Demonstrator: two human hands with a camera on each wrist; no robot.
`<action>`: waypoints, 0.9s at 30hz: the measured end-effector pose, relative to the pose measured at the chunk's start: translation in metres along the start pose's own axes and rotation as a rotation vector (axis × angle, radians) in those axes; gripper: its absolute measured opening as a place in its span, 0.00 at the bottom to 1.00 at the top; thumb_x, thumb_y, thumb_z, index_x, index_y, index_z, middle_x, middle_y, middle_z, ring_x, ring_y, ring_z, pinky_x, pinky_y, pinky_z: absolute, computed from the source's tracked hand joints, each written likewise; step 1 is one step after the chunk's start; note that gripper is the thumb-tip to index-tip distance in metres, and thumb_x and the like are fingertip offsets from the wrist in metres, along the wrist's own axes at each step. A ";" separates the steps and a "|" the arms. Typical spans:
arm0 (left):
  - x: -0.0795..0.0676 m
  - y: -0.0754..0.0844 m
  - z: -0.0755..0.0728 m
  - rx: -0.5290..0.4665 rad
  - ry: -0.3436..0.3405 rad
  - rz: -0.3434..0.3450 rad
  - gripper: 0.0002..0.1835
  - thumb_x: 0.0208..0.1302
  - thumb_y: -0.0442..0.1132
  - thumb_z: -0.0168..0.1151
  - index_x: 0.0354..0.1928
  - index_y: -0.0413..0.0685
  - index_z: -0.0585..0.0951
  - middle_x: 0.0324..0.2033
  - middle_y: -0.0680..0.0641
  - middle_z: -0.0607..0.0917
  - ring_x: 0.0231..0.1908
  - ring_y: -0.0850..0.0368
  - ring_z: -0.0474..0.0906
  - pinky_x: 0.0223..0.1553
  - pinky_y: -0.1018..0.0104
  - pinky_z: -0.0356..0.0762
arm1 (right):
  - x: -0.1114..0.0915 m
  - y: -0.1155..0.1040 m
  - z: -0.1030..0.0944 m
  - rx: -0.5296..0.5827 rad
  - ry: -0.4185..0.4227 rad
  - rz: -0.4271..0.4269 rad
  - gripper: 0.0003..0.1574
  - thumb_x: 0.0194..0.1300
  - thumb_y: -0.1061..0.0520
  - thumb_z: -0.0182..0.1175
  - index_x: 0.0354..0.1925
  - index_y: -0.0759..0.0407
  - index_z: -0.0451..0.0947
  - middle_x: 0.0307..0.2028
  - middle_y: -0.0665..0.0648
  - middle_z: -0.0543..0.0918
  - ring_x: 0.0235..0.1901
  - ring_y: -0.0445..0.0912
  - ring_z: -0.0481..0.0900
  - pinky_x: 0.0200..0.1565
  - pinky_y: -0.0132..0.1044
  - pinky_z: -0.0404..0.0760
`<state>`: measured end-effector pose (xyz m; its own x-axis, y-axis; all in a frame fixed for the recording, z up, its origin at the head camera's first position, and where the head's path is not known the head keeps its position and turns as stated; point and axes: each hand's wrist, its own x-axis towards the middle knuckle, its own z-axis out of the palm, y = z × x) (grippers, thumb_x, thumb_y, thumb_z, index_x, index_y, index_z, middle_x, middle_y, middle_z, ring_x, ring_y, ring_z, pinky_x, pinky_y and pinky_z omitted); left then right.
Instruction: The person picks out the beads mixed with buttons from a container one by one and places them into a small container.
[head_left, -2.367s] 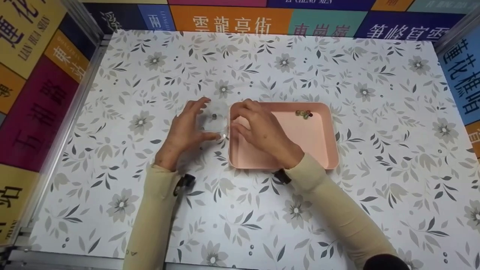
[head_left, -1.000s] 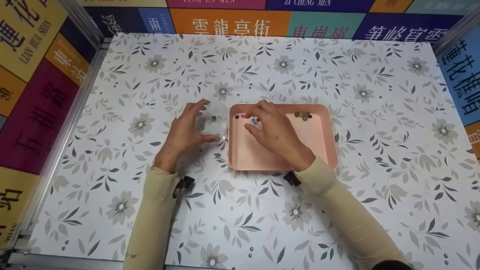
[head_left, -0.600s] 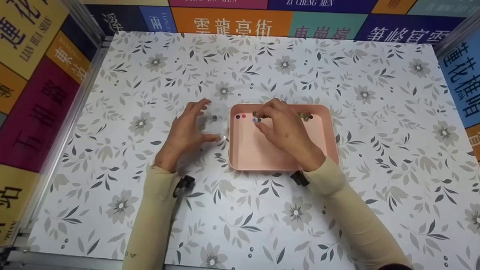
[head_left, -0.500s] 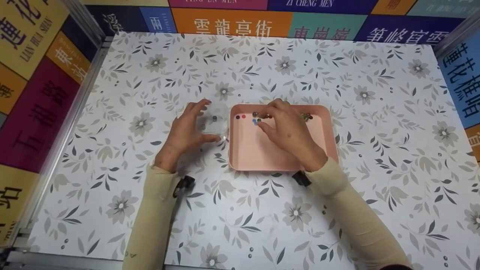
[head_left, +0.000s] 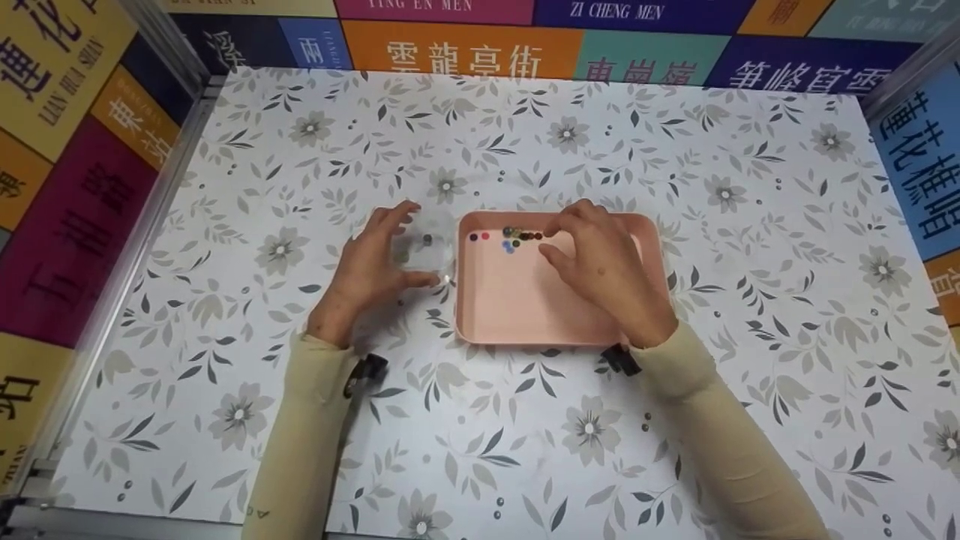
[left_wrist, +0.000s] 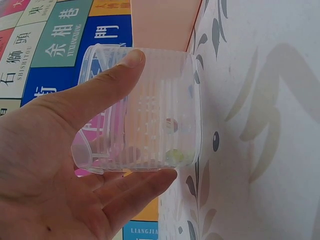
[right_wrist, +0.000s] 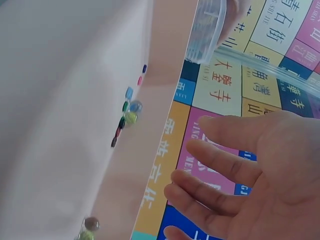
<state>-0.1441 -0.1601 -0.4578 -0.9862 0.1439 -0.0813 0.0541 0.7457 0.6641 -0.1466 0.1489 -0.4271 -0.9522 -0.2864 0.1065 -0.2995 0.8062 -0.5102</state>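
Observation:
My left hand (head_left: 367, 262) grips a clear plastic box (left_wrist: 150, 110) standing on the table, thumb on one side and fingers on the other. Inside it sit a marble (left_wrist: 172, 125) and a greenish marble (left_wrist: 176, 157). Close against the box's right is a pink tray (head_left: 532, 307). My right hand (head_left: 607, 259) hovers over the tray's right half, fingers loosely bent and nothing between them. Along the tray's far side lie small flat coloured discs (right_wrist: 121, 123) and a few glass marbles (right_wrist: 135, 107). More marbles (right_wrist: 91, 223) at the right end are hidden by my hand in the head view.
A white table (head_left: 420, 420) with a leaf and flower print lies under everything. Panels with large Chinese characters (head_left: 465, 52) stand along its back and sides. A dark wrist camera (head_left: 367, 371) sits at my left sleeve.
My right hand has moved rightward along the tray from its left end beside the box, uncovering the discs and marbles at the far left. My left hand keeps its grip on the box.

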 end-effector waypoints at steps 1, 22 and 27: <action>0.000 0.000 0.000 0.002 0.003 0.006 0.57 0.44 0.47 0.88 0.77 0.58 0.65 0.68 0.44 0.73 0.66 0.41 0.76 0.68 0.41 0.74 | -0.001 0.002 -0.001 -0.006 0.003 0.001 0.13 0.70 0.53 0.69 0.48 0.59 0.86 0.51 0.59 0.82 0.56 0.57 0.79 0.61 0.53 0.76; 0.001 -0.002 -0.001 -0.011 0.011 0.020 0.58 0.44 0.48 0.88 0.78 0.59 0.64 0.69 0.44 0.73 0.66 0.41 0.77 0.73 0.37 0.65 | -0.004 0.018 -0.011 -0.075 0.057 0.020 0.13 0.67 0.54 0.71 0.46 0.59 0.86 0.51 0.61 0.82 0.48 0.58 0.79 0.61 0.55 0.70; 0.000 -0.003 0.000 -0.014 0.019 0.022 0.58 0.44 0.48 0.88 0.78 0.58 0.65 0.69 0.44 0.74 0.66 0.41 0.77 0.73 0.38 0.65 | -0.006 0.020 -0.012 -0.061 0.047 0.045 0.13 0.67 0.55 0.71 0.47 0.61 0.85 0.53 0.62 0.80 0.51 0.59 0.77 0.63 0.56 0.70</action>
<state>-0.1447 -0.1624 -0.4598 -0.9876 0.1478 -0.0531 0.0734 0.7333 0.6760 -0.1476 0.1730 -0.4276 -0.9662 -0.2251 0.1255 -0.2577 0.8484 -0.4623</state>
